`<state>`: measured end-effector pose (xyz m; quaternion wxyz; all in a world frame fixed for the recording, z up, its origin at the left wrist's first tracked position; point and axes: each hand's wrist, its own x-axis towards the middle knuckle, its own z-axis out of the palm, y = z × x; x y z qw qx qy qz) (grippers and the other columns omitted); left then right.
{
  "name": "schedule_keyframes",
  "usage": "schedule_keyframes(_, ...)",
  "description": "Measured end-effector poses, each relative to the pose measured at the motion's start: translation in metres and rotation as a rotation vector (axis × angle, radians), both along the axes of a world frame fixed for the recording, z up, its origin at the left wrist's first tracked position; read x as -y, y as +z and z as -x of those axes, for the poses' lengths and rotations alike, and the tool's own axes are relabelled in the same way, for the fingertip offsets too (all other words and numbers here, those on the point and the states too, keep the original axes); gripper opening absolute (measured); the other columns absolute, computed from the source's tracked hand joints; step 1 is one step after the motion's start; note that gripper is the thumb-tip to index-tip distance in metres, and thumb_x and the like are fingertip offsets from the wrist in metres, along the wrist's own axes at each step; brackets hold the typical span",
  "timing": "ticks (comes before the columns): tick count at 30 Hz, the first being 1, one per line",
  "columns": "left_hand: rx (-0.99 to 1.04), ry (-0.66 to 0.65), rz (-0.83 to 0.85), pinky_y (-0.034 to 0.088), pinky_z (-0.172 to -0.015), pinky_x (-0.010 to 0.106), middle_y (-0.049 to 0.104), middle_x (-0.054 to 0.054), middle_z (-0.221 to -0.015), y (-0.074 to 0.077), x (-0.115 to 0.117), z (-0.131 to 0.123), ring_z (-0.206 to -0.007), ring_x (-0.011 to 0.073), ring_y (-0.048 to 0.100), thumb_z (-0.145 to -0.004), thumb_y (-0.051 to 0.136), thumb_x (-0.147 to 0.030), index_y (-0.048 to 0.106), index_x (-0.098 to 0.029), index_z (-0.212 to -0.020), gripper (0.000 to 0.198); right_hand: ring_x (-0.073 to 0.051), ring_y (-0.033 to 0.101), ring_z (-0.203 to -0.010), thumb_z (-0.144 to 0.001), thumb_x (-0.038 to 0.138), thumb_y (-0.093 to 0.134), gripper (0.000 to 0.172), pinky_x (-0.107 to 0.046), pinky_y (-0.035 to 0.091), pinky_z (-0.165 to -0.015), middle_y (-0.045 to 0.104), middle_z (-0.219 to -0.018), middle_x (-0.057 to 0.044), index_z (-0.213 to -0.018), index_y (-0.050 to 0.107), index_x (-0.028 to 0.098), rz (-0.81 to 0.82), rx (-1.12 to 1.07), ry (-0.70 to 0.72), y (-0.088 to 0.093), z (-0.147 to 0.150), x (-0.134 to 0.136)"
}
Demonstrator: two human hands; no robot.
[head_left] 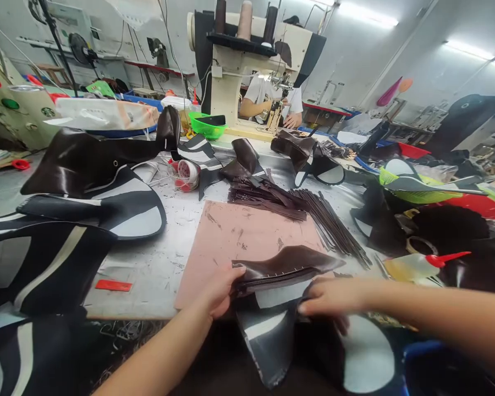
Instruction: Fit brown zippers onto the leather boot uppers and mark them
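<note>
My left hand (219, 289) is closed on the left end of a dark brown leather boot piece with a zipper (286, 267), thumb on top near the zipper's end. The piece lies across the front edge of a pink cutting board (239, 234) and hangs toward me, showing a white and grey lining (268, 330). My right hand (334, 300) presses on the lower right part of the same piece, fingers curled over its dark edge.
Stacks of dark boot uppers (86, 187) fill the left. A pile of thin brown strips (305, 212) lies behind the board. A glue bottle with red nozzle (421, 265) is at right. Another person sits behind a sewing machine (247, 60).
</note>
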<state>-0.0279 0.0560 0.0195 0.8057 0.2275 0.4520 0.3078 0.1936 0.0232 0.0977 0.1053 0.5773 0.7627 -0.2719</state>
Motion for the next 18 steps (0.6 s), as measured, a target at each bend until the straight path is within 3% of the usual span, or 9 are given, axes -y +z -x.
schedule_keyframes(2,0.012,-0.014,0.002,0.048,-0.062,0.028,0.064,0.001,-0.066,0.002,-0.003,-0.002,-0.062,0.0141,0.058,-0.067,0.061,-0.018,0.057,-0.015,-0.072,0.007,-0.023,0.062,-0.069,-0.070,0.025,0.056,0.015,-0.032,0.046,-0.057,0.067,-0.075,-0.010,-0.080,0.062,0.015,-0.086,0.071,0.205,-0.005,0.020,0.016)
schedule_keyframes(5,0.017,-0.024,-0.005,0.048,-0.064,0.028,0.065,0.001,-0.067,0.004,-0.005,-0.006,-0.064,0.0144,0.059,-0.069,0.060,-0.019,0.056,-0.016,-0.074,0.006,-0.028,0.060,-0.085,-0.071,0.014,0.054,0.029,-0.035,0.045,-0.059,0.061,-0.106,-0.019,-0.100,0.059,0.013,-0.298,0.186,0.676,-0.014,0.050,0.034)
schedule_keyframes(7,-0.014,-0.022,-0.008,0.047,-0.064,0.027,0.065,0.001,-0.067,0.004,-0.004,-0.009,-0.064,0.0140,0.059,-0.071,0.058,-0.019,0.056,-0.015,-0.075,0.005,-0.026,0.062,-0.076,-0.072,0.012,0.054,0.023,-0.031,0.042,-0.051,0.064,-0.099,-0.019,-0.094,0.060,0.012,-0.262,0.259,0.825,-0.016,0.061,0.031)
schedule_keyframes(10,-0.034,-0.014,-0.057,0.046,-0.064,0.025,0.065,0.003,-0.071,0.002,-0.001,-0.012,-0.065,0.0134,0.059,-0.074,0.056,-0.018,0.057,-0.013,-0.079,0.007,-0.018,0.059,-0.057,-0.072,0.015,0.055,0.015,-0.025,0.037,-0.046,0.067,-0.071,-0.007,-0.087,0.060,0.016,-0.002,0.200,0.696,-0.012,0.061,0.006)
schedule_keyframes(12,-0.050,-0.009,-0.104,0.046,-0.064,0.024,0.066,0.003,-0.074,-0.001,0.001,-0.011,-0.067,0.0131,0.059,-0.075,0.056,-0.020,0.058,-0.013,-0.083,0.011,-0.014,0.059,-0.060,-0.079,0.022,0.051,0.013,-0.022,0.037,-0.050,0.066,-0.072,-0.002,-0.088,0.058,0.019,0.071,0.016,0.496,-0.009,0.053,-0.013)
schedule_keyframes(15,-0.223,-0.039,-0.148,0.043,-0.056,0.023,0.065,0.003,-0.072,-0.005,0.005,-0.008,-0.060,0.0126,0.057,-0.073,0.060,-0.026,0.060,-0.013,-0.086,0.018,-0.014,0.059,-0.066,-0.084,0.028,0.045,0.016,-0.022,0.037,-0.054,0.065,-0.077,-0.002,-0.091,0.056,0.019,-0.044,-0.079,0.351,-0.008,0.043,-0.020)
schedule_keyframes(18,-0.361,-0.052,-0.261,0.042,-0.053,0.023,0.066,0.003,-0.073,-0.009,0.009,-0.005,-0.059,0.0136,0.057,-0.069,0.064,-0.028,0.063,-0.014,-0.084,0.020,-0.016,0.059,-0.064,-0.086,0.028,0.042,0.018,-0.024,0.034,-0.053,0.065,-0.074,-0.004,-0.085,0.056,0.018,-0.191,-0.029,0.477,-0.013,0.045,-0.008)
